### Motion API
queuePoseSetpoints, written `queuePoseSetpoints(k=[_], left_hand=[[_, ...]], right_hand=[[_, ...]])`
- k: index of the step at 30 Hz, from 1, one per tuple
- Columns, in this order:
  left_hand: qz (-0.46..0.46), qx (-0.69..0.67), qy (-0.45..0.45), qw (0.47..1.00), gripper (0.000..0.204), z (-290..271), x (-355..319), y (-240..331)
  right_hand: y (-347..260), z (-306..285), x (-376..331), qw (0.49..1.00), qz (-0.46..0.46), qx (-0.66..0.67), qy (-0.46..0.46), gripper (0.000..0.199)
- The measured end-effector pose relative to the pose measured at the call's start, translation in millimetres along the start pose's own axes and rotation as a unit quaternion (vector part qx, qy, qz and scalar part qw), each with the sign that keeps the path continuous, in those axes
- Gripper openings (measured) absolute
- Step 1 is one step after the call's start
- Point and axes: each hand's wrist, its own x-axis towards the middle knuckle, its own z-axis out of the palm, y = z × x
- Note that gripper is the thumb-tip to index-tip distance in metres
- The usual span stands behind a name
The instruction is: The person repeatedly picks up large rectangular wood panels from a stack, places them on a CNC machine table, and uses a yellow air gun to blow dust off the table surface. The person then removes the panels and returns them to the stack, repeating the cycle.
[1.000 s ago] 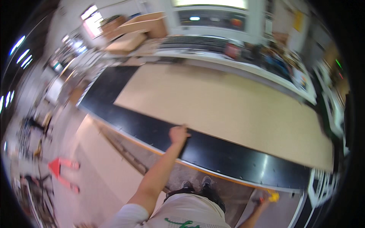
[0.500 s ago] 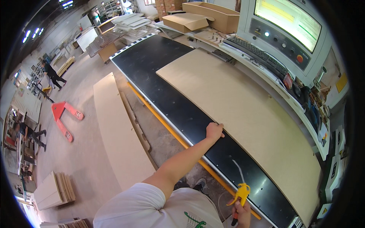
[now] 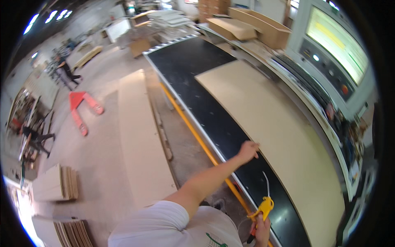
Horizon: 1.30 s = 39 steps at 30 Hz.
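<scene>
A large light-brown board (image 3: 284, 136) lies flat on the long black tabletop (image 3: 201, 96). My left hand (image 3: 247, 152) reaches over the tabletop to the board's near long edge, its fingers bent and closed at that edge; blur hides the exact grip. Low on the right, my right hand (image 3: 261, 230) is wrapped round the handle of a yellow air blow gun (image 3: 265, 207). The gun's thin, bent nozzle points up and away over the black surface, apart from the board.
Another long board (image 3: 142, 136) lies left of the table, beside the yellow rail (image 3: 197, 138). A console with a screen (image 3: 337, 41) and a keyboard (image 3: 302, 78) stand along the far right. A red pallet jack (image 3: 78, 107), stacked boards (image 3: 55, 183) and two people are farther left.
My view has turned left, shifting the scene rightward in the picture. My left hand stays by the board's edge. The blow gun remains in my right hand. The board's place on the table looks unchanged.
</scene>
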Motion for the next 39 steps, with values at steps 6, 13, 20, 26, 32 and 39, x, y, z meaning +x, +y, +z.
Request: queuePoseSetpoints(k=[6,13,20,26,32,39], left_hand=[[0.067,0.139,-0.012,0.988,0.037,-1.7,-12.9,-1.1],[0.116,0.213,0.006,0.970,0.040,-5.4,-17.0,6.0],[0.104,0.232,-0.013,0.967,0.035,-4.2,-15.5,11.6],[0.129,0.242,-0.005,0.962,0.033,-2.3,-12.6,1.0],[0.187,0.273,0.035,0.943,0.029,2.6,-10.3,-5.9],[0.148,0.215,0.047,0.964,0.024,2.3,-14.5,-7.1]], right_hand=[[9.2,22.6,17.7,0.998,0.064,0.017,0.019,0.035],[6.8,28.5,24.6,0.998,0.067,-0.015,-0.013,0.035],[4.2,34.8,25.0,0.997,0.051,-0.050,0.000,0.040],[19.4,33.5,29.8,0.996,0.042,-0.079,0.018,0.039],[12.7,45.6,24.9,0.995,0.083,-0.052,-0.002,0.036],[-5.7,59.9,23.7,0.995,0.087,-0.049,-0.013,0.032]])
